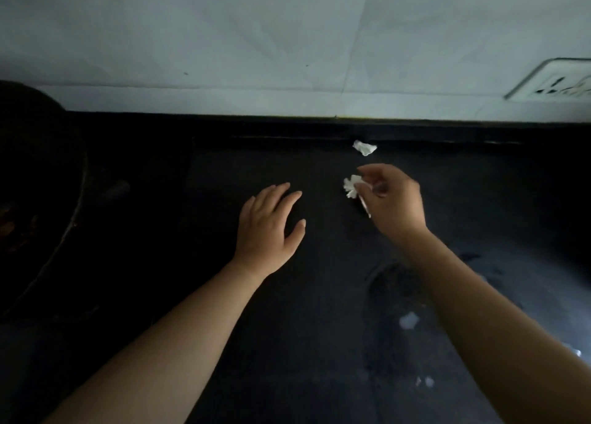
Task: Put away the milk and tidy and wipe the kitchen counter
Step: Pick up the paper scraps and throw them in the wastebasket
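Observation:
I look down on a black kitchen counter (pixel 319 295). My right hand (pixel 395 198) hovers over its middle and pinches a small crumpled white paper scrap (pixel 351 185) between thumb and fingers. A second crumpled white scrap (pixel 364 147) lies on the counter just beyond it, close to the back edge. My left hand (pixel 271 223) is stretched out flat with straight fingers, palm down over the counter, and holds nothing. No milk is in view.
A dark round pan or burner (pixel 41 199) sits at the far left. A white tiled wall (pixel 287 39) rises behind the counter, with a socket plate (pixel 556 81) at the right. Pale specks or wet spots (pixel 409 320) dot the counter near my right forearm.

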Demonstrator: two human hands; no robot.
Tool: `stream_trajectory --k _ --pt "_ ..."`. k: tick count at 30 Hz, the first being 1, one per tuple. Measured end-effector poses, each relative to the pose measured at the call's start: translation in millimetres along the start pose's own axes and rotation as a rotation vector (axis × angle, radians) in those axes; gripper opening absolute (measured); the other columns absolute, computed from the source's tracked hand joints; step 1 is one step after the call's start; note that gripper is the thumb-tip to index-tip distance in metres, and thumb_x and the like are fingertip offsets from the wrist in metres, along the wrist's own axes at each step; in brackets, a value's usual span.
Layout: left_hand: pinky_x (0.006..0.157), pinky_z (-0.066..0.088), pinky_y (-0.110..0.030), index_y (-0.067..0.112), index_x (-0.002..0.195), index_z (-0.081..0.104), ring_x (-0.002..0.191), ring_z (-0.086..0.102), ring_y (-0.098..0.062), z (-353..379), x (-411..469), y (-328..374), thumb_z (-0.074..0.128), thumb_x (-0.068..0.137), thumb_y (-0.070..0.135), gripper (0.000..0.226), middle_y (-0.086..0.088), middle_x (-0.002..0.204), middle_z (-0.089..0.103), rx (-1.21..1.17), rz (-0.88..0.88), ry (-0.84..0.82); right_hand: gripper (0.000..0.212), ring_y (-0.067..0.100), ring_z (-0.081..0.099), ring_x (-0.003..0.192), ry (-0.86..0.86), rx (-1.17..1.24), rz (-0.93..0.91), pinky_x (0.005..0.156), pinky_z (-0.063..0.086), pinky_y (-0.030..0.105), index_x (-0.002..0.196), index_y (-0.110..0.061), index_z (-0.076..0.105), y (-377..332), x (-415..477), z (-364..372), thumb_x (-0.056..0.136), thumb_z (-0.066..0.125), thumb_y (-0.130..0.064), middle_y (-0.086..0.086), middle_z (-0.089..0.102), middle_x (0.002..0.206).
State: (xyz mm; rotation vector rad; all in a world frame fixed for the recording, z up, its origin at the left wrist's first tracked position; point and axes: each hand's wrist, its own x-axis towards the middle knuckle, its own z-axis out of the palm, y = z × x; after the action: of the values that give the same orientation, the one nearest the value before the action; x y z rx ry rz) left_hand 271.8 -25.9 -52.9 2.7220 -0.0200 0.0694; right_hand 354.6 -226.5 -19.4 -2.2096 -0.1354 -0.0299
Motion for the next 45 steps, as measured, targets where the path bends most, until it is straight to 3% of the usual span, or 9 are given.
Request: stream_trajectory --k 5,9,13,19,25,31,36,40,45 --pt "0.111 0.024 -0.051 0.027 0.137 0.04 0.138 0.03 -0.021 24 17 9 0.038 0.091 0.044 0.05 -0.001 0.15 0.035 0.119 -0.046 -0.043 0.011 0.019 0.059 0.088 -0.124 -0.192 -0.103 0.076 0.047 0.029 0.091 -0.013 0.072 24 4 3 0.081 0.068 -0.012 0.003 0.066 0.093" --pt "0.111 0.025 -0.05 0.027 0.136 0.043 0.137 0.032 -0.021 24 17 7 0.041 0.091 0.041 0.047 -0.001 0.148 0.038 0.105 -0.049 -0.03 0.008 0.019 0.054 0.099 -0.142 -0.242 -0.12 0.078 0.036 0.021 0.088 -0.012 0.072 32 8 8 0.081 0.069 -0.012 0.002 0.063 0.107" --pt "0.11 0.027 -0.051 0.027 0.135 0.045 0.137 0.033 -0.02 22 17 10 0.042 0.09 0.041 0.047 0.0 0.147 0.039 0.081 -0.063 -0.022 0.009 0.023 0.058 0.091 -0.17 -0.182 -0.161 0.075 0.048 0.03 0.088 -0.009 0.07 30 15 9 0.081 0.066 -0.005 0.006 0.067 0.096" --pt "0.111 0.025 -0.049 0.028 0.133 0.046 0.136 0.033 -0.017 21 17 10 0.04 0.089 0.043 0.047 0.002 0.145 0.04 0.077 -0.071 -0.011 0.036 0.023 0.053 0.099 -0.176 -0.236 -0.158 0.077 0.045 0.029 0.116 -0.011 0.06 31 31 11 0.082 0.068 -0.017 0.007 0.058 0.109" --pt "0.11 0.026 -0.048 0.03 0.133 0.043 0.135 0.033 -0.016 24 18 9 0.041 0.088 0.044 0.047 0.003 0.145 0.04 0.08 -0.076 -0.006 0.013 0.026 0.058 0.093 -0.293 -0.21 -0.288 0.076 0.048 0.03 0.097 -0.006 0.069 28 34 11 0.085 0.062 -0.007 0.011 0.063 0.103" --pt "0.111 0.024 -0.048 0.031 0.134 0.042 0.135 0.033 -0.017 28 18 6 0.04 0.088 0.045 0.048 0.003 0.145 0.039 0.078 -0.075 0.012 0.035 0.019 0.053 0.098 -0.066 -0.128 -0.129 0.078 0.032 0.014 0.121 -0.011 0.058 25 75 6 0.087 0.062 -0.017 0.005 0.064 0.105" --pt "0.112 0.021 -0.045 0.032 0.134 0.041 0.136 0.03 -0.016 26 19 7 0.039 0.088 0.046 0.048 0.005 0.146 0.037 0.08 -0.081 -0.012 0.025 0.035 0.047 0.094 -0.075 -0.433 -0.155 0.082 0.034 0.033 0.107 -0.003 0.064 39 78 14 0.088 0.06 -0.019 0.02 0.055 0.102" --pt "0.112 0.021 -0.045 0.031 0.133 0.043 0.136 0.031 -0.015 25 18 8 0.042 0.088 0.044 0.047 0.005 0.145 0.039 0.067 -0.081 0.003 0.019 0.041 0.047 0.102 -0.078 -0.384 -0.217 0.086 0.04 0.041 0.097 0.003 0.064 41 71 14 0.086 0.062 -0.013 0.025 0.053 0.113" --pt "0.112 0.023 -0.046 0.031 0.133 0.044 0.136 0.031 -0.014 26 18 8 0.043 0.087 0.043 0.047 0.005 0.146 0.038 0.067 -0.085 0.011 0.049 0.029 0.042 0.12 -0.198 -0.358 -0.194 0.098 0.035 0.039 0.13 -0.009 0.045 37 70 14 0.088 0.059 -0.03 0.011 0.049 0.131"
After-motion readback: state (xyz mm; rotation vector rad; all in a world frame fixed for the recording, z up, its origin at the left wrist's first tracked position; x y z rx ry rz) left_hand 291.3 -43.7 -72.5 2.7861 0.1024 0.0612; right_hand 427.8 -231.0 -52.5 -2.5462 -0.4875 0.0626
